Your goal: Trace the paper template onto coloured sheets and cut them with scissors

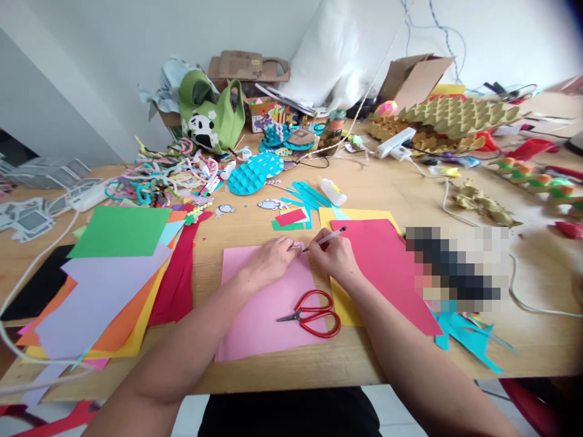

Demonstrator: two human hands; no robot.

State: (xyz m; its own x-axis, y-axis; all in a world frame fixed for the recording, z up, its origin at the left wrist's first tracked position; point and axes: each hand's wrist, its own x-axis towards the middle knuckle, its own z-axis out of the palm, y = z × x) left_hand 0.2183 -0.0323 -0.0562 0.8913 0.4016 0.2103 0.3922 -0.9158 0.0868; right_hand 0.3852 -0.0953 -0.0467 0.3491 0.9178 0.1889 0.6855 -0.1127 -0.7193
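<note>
A pink sheet (264,315) lies on the table in front of me. My right hand (333,254) is closed round a pen (331,237), its tip at the sheet's top right corner. Beside that tip is a small pale cutout (297,247), touched by the fingers of my left hand (272,260), which rests on the sheet's upper part. Its fingers are pressed together, partly over the cutout, whose shape is mostly hidden. Red-handled scissors (314,314) lie on the sheet's lower right, slightly apart at the blades.
Coloured papers (121,233) are stacked at the left, a red sheet (382,273) over yellow at the right. Behind are a glue bottle (333,191), fish cutouts (272,204), blue strips, pipe cleaners (159,173) and a green bag (228,118). A white cable runs along the right.
</note>
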